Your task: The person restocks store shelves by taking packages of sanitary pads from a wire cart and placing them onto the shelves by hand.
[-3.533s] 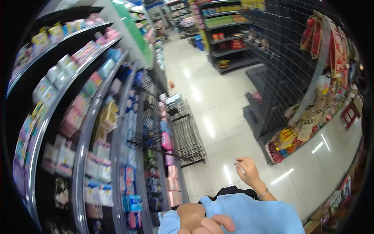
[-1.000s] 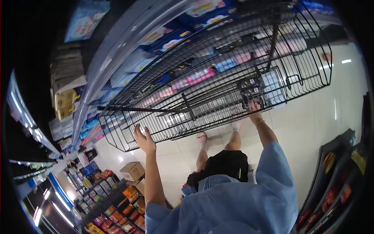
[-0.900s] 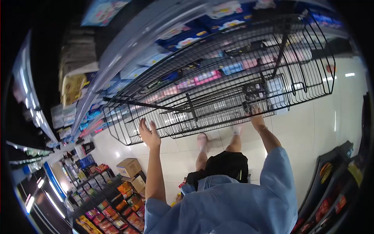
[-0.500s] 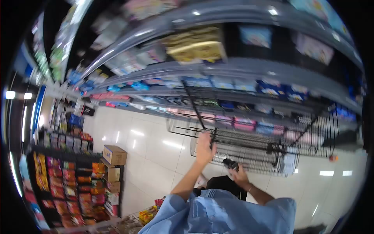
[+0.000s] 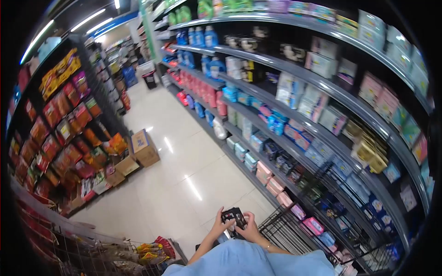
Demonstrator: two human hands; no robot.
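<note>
Left hand (image 5: 220, 226) and right hand (image 5: 249, 230), fingers curled, both grip small black boxy object (image 5: 233, 216) near light-blue fabric shirt (image 5: 251, 258); black wire-mesh basket (image 5: 286, 231) beside grey metal shelves (image 5: 285, 19).

A small package (image 5: 233, 215) sits between the left hand (image 5: 221, 225) and right hand (image 5: 250, 228); rightward of them, a wire basket (image 5: 285, 231) beside shelves (image 5: 276, 17); ahead-left, a cardboard box (image 5: 146, 151) beside a snack rack (image 5: 88, 54).
</note>
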